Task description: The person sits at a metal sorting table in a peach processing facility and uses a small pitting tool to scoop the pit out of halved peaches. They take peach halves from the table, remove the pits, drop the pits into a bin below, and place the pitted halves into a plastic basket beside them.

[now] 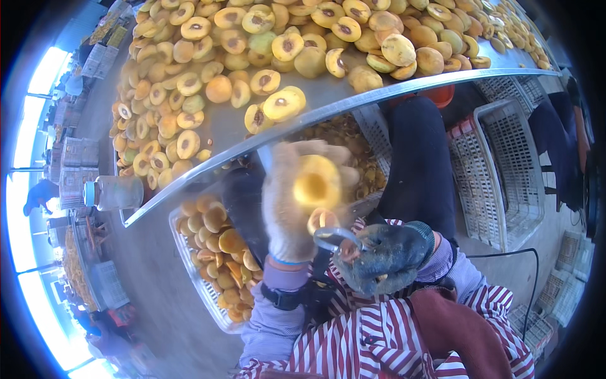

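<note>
Far L, a clear jar w/ a light-blue lid (117, 192) just beyond the desk's near corner; next, many halved yellow fruits (189, 144) spread & piled on the metal desk (372, 96), some cut side up w/ dark stones showing; below the desk on the L, a white crate (202, 298) full of more fruit halves (232, 241); then the left grip (284, 199) in a pale glove, blurred, fingers curled round one fruit half (317, 180), pinching it; that half is in front of the desk edge, over the lap, cut face up w/ a round hollow mid-face; exact finger placement n/c due to blur; behind it, under the desk, brownish fruit pieces (369, 167); a small orange piece (322, 218), also blurred, sits btwn the held half & a metal ring tool (341, 231); right grip (388, 256), dark blue-grey glove, fingers closed, pinching the ring tool, loop pointing L twd the left grip; further R, an orange-red bowl (440, 96) under the desk, then pale slatted crates (514, 177) beside the R leg.
</note>
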### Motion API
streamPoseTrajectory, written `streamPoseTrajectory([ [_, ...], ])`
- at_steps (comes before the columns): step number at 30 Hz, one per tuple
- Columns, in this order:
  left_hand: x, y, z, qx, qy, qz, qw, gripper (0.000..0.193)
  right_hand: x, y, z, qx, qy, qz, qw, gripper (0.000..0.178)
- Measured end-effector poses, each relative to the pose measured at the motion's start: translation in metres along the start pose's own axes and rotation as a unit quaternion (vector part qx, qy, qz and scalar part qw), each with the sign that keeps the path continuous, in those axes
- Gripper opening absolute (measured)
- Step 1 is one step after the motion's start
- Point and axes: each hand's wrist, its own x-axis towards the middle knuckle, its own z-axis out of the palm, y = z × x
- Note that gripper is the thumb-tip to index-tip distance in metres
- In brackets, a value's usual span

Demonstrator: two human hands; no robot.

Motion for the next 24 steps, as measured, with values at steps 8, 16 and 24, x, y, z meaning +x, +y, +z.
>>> streamPoseTrajectory([
  [8,0.003,0.055,-0.134,0.696,0.258,0.272,0.612,0.030,0.010,-0.011,-0.017,-0.016,0.080,0.134,0.988,0.027],
  [16,0.134,0.030,-0.070,0.814,0.110,0.207,0.532,0.065,0.023,-0.027,-0.006,0.113,0.133,0.186,0.967,0.024],
  [24,0.119,0.020,-0.022,0.430,0.035,0.138,0.892,0.038,0.027,-0.038,-0.006,0.096,0.295,0.159,0.937,0.013],
])
